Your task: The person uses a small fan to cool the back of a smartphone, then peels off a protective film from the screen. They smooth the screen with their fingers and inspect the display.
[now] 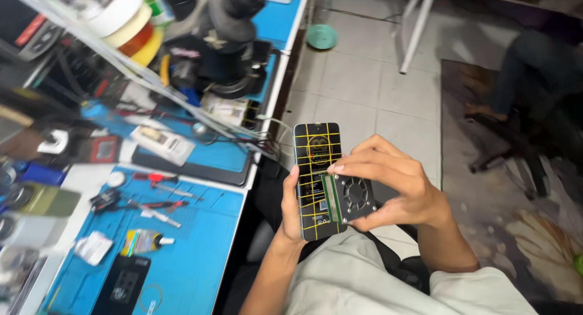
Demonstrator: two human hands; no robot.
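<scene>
Nearest the camera, a pale shirt [376, 278] fills the lower edge, just below the phone [316, 169], a dark slab with a yellow grid held upright over the lap. Left of the phone lies the blue surface [200, 254], strewn with a glue tube [143, 241], red-handled tools [155, 178] and a second dark phone [124, 284]; up-left of it, what looks like a microscope [228, 42], blurred. Right of it is tiled floor [364, 90]. Nothing blocks the phone. The left hand [290, 215] grips its lower left edge, clamped. The right hand [388, 181] is closed on a small square fan module [355, 196] pressed against the phone's right side.
</scene>
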